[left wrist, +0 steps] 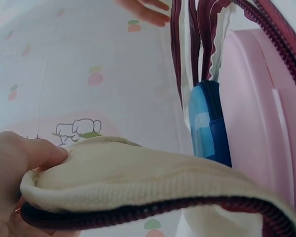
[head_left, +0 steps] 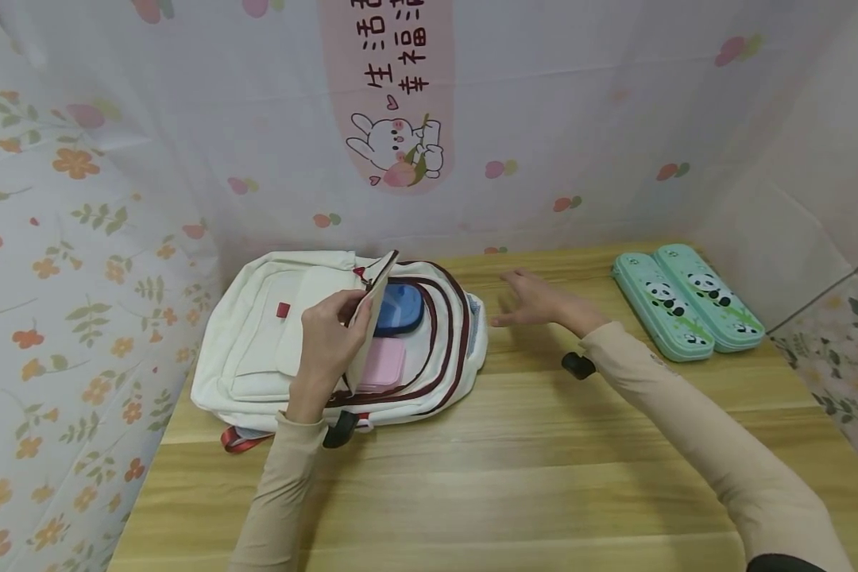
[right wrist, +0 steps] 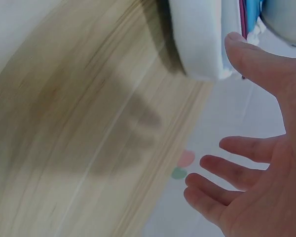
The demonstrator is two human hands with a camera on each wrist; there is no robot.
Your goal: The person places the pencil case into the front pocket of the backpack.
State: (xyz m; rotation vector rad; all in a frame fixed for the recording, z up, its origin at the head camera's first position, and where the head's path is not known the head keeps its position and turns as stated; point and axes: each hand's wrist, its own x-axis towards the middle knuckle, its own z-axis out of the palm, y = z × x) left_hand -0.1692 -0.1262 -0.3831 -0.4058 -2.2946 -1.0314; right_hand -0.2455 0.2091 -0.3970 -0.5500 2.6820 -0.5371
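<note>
While the left hand (head_left: 329, 338) pinches the edge of one raised flap (left wrist: 123, 168) between thumb and fingers, one white backpack (head_left: 260, 349) lies beneath those fingers. Just beyond them, in the open pocket, sit one blue case (head_left: 400, 308) and, nearer the wrist, one pink box (head_left: 384, 363). The right hand (head_left: 532, 302) hovers over one wooden table (head_left: 486, 477), fingers and thumb spread apart, fingertips near the backpack's end. Two green pencil cases (head_left: 663, 306), panda-printed, lie side by side, well apart from the right fingertips.
</note>
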